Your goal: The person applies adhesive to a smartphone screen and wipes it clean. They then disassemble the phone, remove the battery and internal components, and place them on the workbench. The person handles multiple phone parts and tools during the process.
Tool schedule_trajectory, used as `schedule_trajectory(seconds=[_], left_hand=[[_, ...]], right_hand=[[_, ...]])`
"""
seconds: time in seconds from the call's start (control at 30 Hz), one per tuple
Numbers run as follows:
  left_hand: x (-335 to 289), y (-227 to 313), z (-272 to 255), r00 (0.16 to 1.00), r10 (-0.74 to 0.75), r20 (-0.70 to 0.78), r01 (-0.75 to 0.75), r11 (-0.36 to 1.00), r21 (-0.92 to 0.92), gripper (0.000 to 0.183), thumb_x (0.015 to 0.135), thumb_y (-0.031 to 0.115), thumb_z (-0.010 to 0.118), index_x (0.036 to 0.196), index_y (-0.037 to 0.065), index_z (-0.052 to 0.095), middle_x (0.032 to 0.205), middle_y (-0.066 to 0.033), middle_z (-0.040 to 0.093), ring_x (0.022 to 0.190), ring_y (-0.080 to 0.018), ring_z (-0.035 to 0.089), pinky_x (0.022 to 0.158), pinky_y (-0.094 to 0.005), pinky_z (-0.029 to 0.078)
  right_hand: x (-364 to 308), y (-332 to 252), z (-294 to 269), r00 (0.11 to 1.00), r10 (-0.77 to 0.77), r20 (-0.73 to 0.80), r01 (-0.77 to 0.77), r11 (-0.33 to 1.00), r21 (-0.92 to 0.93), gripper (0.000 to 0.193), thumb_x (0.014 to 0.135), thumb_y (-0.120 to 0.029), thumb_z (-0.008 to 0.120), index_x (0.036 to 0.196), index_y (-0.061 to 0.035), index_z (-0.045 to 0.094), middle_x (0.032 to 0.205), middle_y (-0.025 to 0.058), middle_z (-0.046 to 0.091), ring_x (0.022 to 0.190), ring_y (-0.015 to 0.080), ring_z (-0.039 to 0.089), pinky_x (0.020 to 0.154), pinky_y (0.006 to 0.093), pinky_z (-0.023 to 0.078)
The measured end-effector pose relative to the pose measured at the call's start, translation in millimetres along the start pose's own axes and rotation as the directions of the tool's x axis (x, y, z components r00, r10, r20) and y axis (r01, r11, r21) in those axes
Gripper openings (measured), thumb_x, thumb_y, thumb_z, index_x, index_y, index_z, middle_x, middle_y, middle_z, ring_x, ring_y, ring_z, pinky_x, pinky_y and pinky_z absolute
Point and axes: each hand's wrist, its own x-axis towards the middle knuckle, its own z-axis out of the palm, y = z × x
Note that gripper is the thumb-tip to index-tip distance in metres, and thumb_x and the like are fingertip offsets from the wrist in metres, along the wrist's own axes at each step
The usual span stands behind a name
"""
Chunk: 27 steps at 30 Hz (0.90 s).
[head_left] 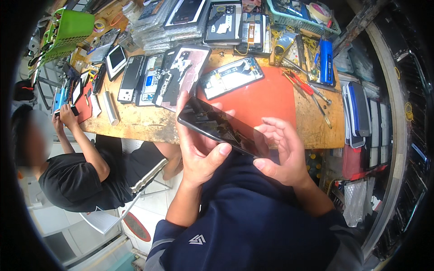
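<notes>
A black smartphone (224, 124) is held above the table's near edge, tilted, its dark glossy screen catching reflections. My left hand (196, 156) grips its left part, thumb along the near side and fingertips showing past the far side. Around the right end, my right hand (287, 158) is cupped, its thumb at the near corner and its fingers loosely curled beside the far edge. Beyond the phone, an opened phone (232, 77) with its inner parts exposed lies on a red mat (275, 101). Several dismantled phones and black panels (174, 77) lie left of it.
Screwdrivers and red-handled pliers (307, 89) lie right of the mat, near a blue tool (325, 61). Bubble-wrapped stacks (165, 27) and a teal basket (303, 18) stand at the back. At left, a seated co-worker (77, 176) handles a phone; a green basket (70, 29) stands behind.
</notes>
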Motion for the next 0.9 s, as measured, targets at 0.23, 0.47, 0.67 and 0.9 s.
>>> schedule_trajectory(seconds=[0.23,0.47,0.67,0.9], left_hand=[[-1,-2,7,0.999,-0.032,-0.019,0.033,0.999,0.021,0.115,0.087,0.01,0.088,0.172,0.012,0.011,0.144,-0.0178,0.049,0.132,-0.0317,0.061,0.112,-0.0453,0.052],[0,0,14,0.998,-0.054,-0.037,0.058,0.991,0.123,0.091,0.105,-0.003,0.066,0.174,0.006,0.007,0.127,-0.0144,0.065,0.122,-0.0192,0.067,0.101,-0.0328,0.056],[-2,-4,4,0.988,-0.118,-0.097,0.13,0.982,0.136,0.062,0.106,-0.002,0.067,0.16,-0.01,0.038,0.129,-0.0172,0.073,0.115,-0.0165,0.072,0.099,-0.0282,0.057],[-3,2,5,0.994,-0.089,-0.058,0.1,0.972,0.213,0.046,0.105,-0.002,0.069,0.147,-0.009,0.054,0.113,-0.01,0.075,0.099,-0.0088,0.071,0.087,-0.0223,0.056]], right_hand=[[-5,8,-2,1.0,-0.009,0.016,0.01,0.998,-0.064,0.076,0.085,-0.013,0.09,0.149,0.0031,0.052,0.127,0.0124,0.066,0.115,0.0172,0.066,0.104,0.0359,0.05],[-10,9,-9,0.964,0.162,0.212,-0.242,0.865,0.439,0.044,0.117,-0.026,0.047,0.146,0.0072,0.056,0.115,0.0156,0.072,0.099,0.0195,0.072,0.087,0.0325,0.057],[-13,13,-10,0.986,0.109,0.128,-0.122,0.987,0.104,0.035,0.117,-0.018,0.048,0.134,0.0077,0.063,0.107,0.0108,0.074,0.093,0.0146,0.071,0.084,0.0312,0.058],[-16,-1,-11,0.989,0.121,0.083,-0.114,0.99,-0.077,0.024,0.112,-0.012,0.059,0.124,0.0051,0.07,0.097,0.008,0.073,0.086,0.0116,0.069,0.081,0.0301,0.057]])
